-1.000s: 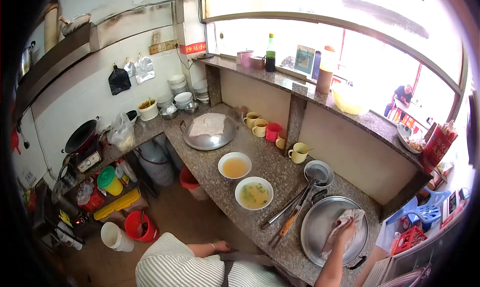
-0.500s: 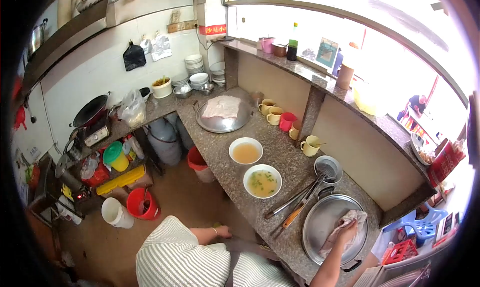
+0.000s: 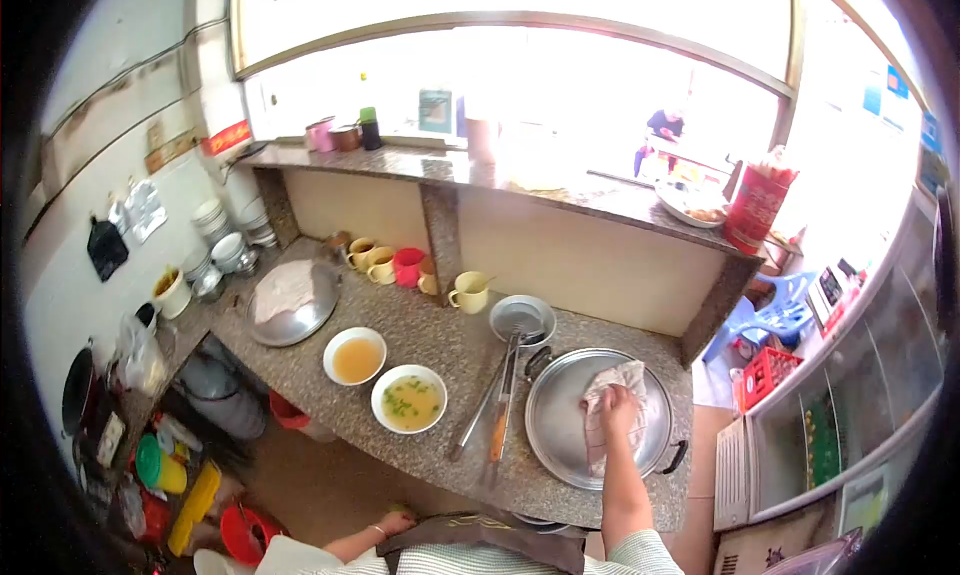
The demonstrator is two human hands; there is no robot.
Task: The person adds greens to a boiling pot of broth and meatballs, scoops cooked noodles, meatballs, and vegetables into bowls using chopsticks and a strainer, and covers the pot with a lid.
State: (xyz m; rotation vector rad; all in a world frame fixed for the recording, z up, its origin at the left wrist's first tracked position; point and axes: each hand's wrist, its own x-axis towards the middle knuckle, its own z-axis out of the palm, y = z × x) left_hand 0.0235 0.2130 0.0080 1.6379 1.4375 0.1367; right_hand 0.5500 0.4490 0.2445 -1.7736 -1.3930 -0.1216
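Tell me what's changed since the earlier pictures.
The head view has swung right, so things on the counter sit farther left in the picture. No grip visibly changed: the right hand still holds the cloth on the pan. Both bowls stayed put.

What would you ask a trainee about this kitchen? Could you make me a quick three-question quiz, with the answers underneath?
1. What is the person's right hand holding?
2. True or false: of the two filled white bowls standing in front of the person on the counter, only one shows green bits.
3. Fill in the missing colour: beside the yellow cups stands one bright ____ cup.

Key:
1. A pale cloth, against the top of the round metal vessel.
2. True; the other bowl holds plain, yellowish liquid.
3. Red.
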